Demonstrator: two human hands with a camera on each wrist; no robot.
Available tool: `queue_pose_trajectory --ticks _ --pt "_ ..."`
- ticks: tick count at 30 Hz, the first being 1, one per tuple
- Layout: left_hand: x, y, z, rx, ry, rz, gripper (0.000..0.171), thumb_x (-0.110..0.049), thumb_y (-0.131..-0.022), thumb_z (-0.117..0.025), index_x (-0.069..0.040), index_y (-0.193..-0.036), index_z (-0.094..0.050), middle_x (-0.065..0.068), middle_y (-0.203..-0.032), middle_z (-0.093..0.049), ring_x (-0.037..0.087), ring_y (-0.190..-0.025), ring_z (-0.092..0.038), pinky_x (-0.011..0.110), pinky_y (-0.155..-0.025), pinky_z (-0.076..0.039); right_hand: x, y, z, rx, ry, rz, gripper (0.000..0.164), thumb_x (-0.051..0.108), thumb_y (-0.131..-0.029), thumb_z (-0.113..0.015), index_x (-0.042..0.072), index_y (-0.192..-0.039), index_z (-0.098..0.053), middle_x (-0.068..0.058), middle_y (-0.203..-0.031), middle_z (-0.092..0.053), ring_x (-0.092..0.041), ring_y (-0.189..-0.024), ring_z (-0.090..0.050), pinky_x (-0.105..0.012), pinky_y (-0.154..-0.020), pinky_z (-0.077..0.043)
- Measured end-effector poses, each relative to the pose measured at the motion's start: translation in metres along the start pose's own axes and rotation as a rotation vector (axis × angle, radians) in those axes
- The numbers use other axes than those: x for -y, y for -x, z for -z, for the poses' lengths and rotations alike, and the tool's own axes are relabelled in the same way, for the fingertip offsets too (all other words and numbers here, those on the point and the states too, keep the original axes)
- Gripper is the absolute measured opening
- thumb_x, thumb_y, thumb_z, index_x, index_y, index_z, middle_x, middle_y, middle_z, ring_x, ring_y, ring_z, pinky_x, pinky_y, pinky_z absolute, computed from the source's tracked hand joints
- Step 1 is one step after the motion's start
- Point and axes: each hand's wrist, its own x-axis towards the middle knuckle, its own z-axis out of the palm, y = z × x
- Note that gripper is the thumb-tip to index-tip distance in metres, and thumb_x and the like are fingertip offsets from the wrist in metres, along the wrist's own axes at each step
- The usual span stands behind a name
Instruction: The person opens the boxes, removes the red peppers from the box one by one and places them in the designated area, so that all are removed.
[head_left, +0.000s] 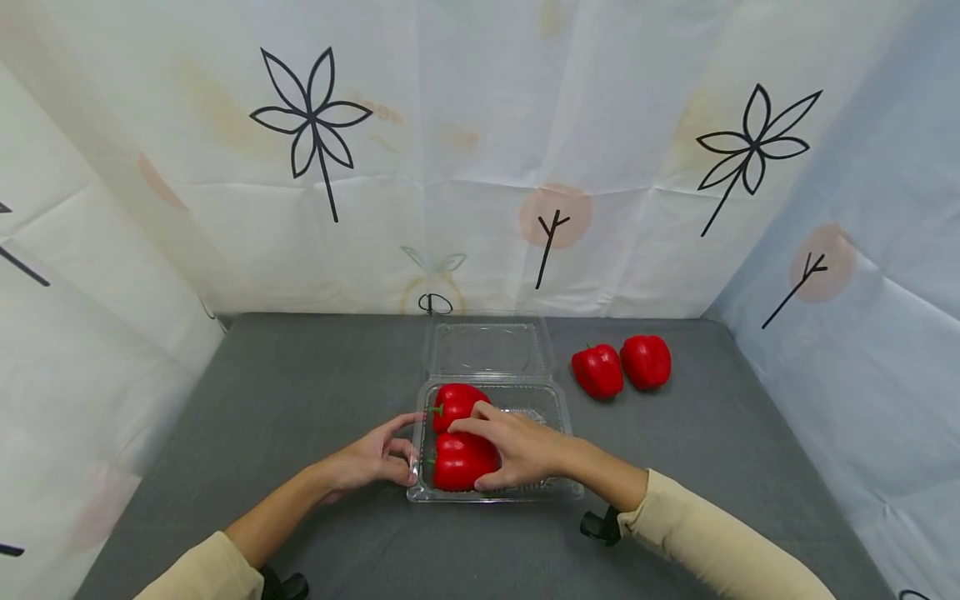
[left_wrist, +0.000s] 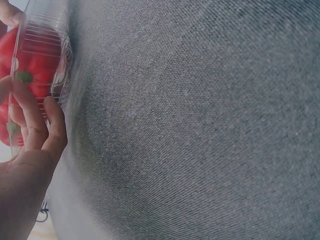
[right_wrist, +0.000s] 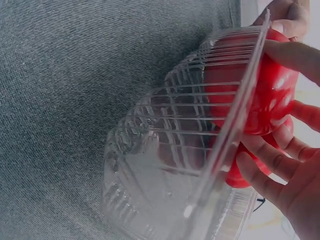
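A clear plastic clamshell container [head_left: 525, 497] lies on the grey table with two red bell peppers in its left half, one behind the other. My left hand [head_left: 375, 457] holds the container's left side, with bent fingers [left_wrist: 34, 117] against its ribbed wall and rim. Over the front pepper [head_left: 459, 465] is my right hand [head_left: 521, 450], gripping it with the thumb on the near side and fingers on the far side. Those fingers also reach the rear pepper [head_left: 456, 402]. Both green stems point left. In the right wrist view, the container's ribbed wall [right_wrist: 150, 150] stands beside the peppers.
The clear lid [head_left: 491, 346] is folded back flat behind the container. Two more red bell peppers, a left one [head_left: 597, 372] and a right one [head_left: 647, 363], sit side by side at the table's back right. A printed cloth [head_left: 465, 150] hangs behind the table [head_left: 315, 375].
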Motion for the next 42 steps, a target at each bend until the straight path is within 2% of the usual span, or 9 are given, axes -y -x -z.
queue_pose_trajectory --ticks 8,15,23,32,38,42 --pt "0.001 0.0 0.0 -0.007 0.003 -0.007 0.09 -0.004 -0.087 -0.068 -0.005 -0.157 -0.012 0.008 -0.096 -0.061 0.018 -0.08 -0.064 0.032 -0.083 -0.054 0.002 0.006 0.009 -0.04 0.018 0.025 0.067 0.029 -0.078 -0.079 0.018 -0.139 -0.053 0.001 -0.115 -0.049 -0.011 -0.095 -0.055 -0.024 -0.078 -0.051" --pt "0.002 -0.001 -0.001 -0.005 0.006 -0.024 0.091 -0.001 -0.086 -0.068 -0.003 -0.156 -0.011 0.006 -0.093 -0.06 0.017 -0.079 -0.063 0.03 -0.081 -0.053 0.004 0.024 0.024 -0.066 0.012 -0.018 0.069 0.029 -0.076 -0.08 0.018 -0.138 -0.054 0.002 -0.116 -0.05 -0.01 -0.094 -0.055 -0.023 -0.077 -0.052" --pt "0.004 -0.003 -0.001 0.0 0.002 -0.044 0.094 0.0 -0.084 -0.07 -0.004 -0.156 -0.011 0.005 -0.092 -0.058 0.015 -0.077 -0.062 0.029 -0.079 -0.052 -0.012 0.062 0.04 -0.154 0.001 -0.057 0.069 0.027 -0.075 -0.081 0.017 -0.138 -0.054 0.004 -0.114 -0.051 -0.01 -0.094 -0.056 -0.033 -0.076 -0.056" --pt "0.003 -0.002 -0.001 -0.005 -0.011 -0.027 0.092 -0.001 -0.085 -0.07 -0.004 -0.156 -0.011 0.006 -0.093 -0.059 0.015 -0.078 -0.061 0.029 -0.079 -0.052 -0.037 0.108 0.061 -0.294 0.028 -0.147 0.077 0.029 -0.066 -0.086 0.02 -0.136 -0.056 0.006 -0.115 -0.052 -0.013 -0.101 -0.055 -0.032 -0.076 -0.055" --pt "0.003 -0.002 -0.001 0.001 -0.002 -0.033 0.093 -0.001 -0.085 -0.07 -0.004 -0.157 -0.011 0.005 -0.093 -0.058 0.015 -0.078 -0.061 0.029 -0.079 -0.052 -0.054 0.137 0.061 -0.372 0.043 -0.182 0.079 0.027 -0.062 -0.09 0.02 -0.133 -0.057 0.005 -0.116 -0.053 -0.016 -0.102 -0.055 -0.034 -0.073 -0.057" --pt "0.002 -0.002 -0.001 -0.007 -0.012 -0.027 0.093 -0.001 -0.085 -0.07 -0.005 -0.157 -0.011 0.006 -0.093 -0.058 0.016 -0.078 -0.06 0.029 -0.079 -0.051 -0.065 0.154 0.059 -0.402 0.055 -0.21 0.078 0.026 -0.064 -0.09 0.018 -0.133 -0.057 0.004 -0.114 -0.053 -0.016 -0.098 -0.054 -0.032 -0.069 -0.057"
